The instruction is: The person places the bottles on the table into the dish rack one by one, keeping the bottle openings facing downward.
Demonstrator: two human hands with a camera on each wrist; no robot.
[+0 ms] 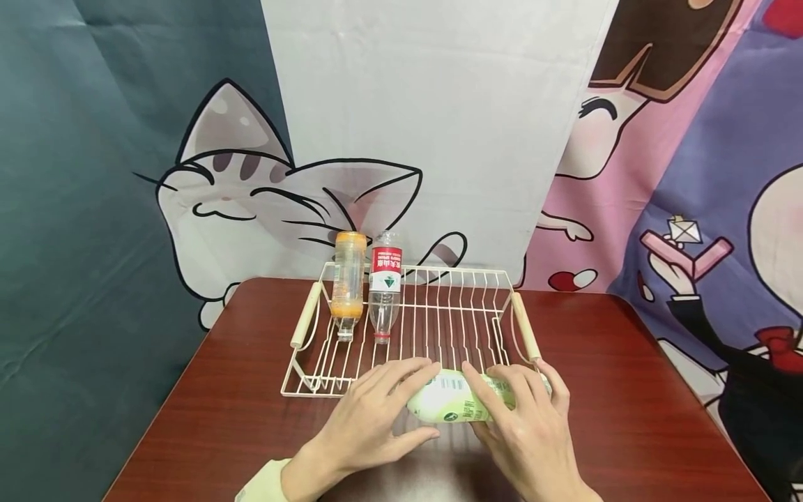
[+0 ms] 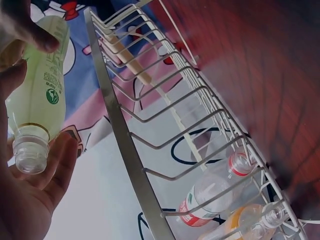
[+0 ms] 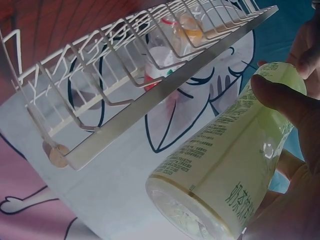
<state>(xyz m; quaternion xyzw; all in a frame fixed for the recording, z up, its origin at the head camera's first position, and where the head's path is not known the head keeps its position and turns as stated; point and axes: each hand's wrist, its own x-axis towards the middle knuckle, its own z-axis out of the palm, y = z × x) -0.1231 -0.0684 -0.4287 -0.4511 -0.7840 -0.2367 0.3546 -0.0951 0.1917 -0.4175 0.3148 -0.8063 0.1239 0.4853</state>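
A pale green and white plastic bottle lies sideways between the two hands, above the near edge of the rack. My right hand grips its right part, with the thumb across the label in the right wrist view. Fingertips of my left hand touch the bottle's left part; in the head view that thumb stands apart from it. The left wrist view shows the clear neck without a cap. In the right wrist view the clear base faces the camera. The fingers hide parts of the bottle.
A white wire rack with wooden handles stands on the dark red table. At its left lean two upside-down bottles, one with orange bands and one with a red-and-white label. Behind hangs a printed cloth.
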